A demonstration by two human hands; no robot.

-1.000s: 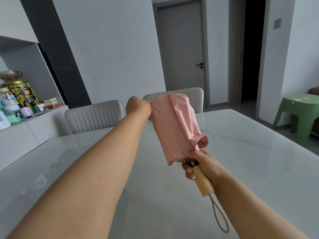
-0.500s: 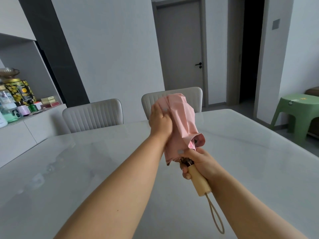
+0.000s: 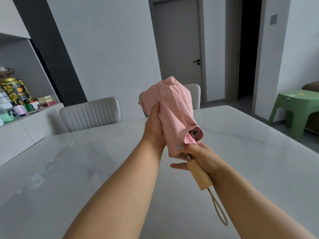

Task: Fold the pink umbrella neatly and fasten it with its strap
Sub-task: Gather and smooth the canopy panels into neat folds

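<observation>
The left hand (image 3: 154,128) has come back from the canopy's top and now lies along its 9 o'clock side, fingers wrapped around the pink umbrella (image 3: 174,114) and pressing the loose fabric in. The right hand (image 3: 198,155) stays clamped at the canopy's base just above the wooden handle (image 3: 200,176), holding the umbrella tilted in the air above the tabletop (image 3: 69,169). The folds look gathered but still puffy, so smoothing seems unfinished, and I cannot make out the strap.

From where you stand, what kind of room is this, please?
Probably a dining room in a home: a large marble-look table with padded chairs behind it, a sideboard shelf holding tins and bottles, and an interior door.
</observation>
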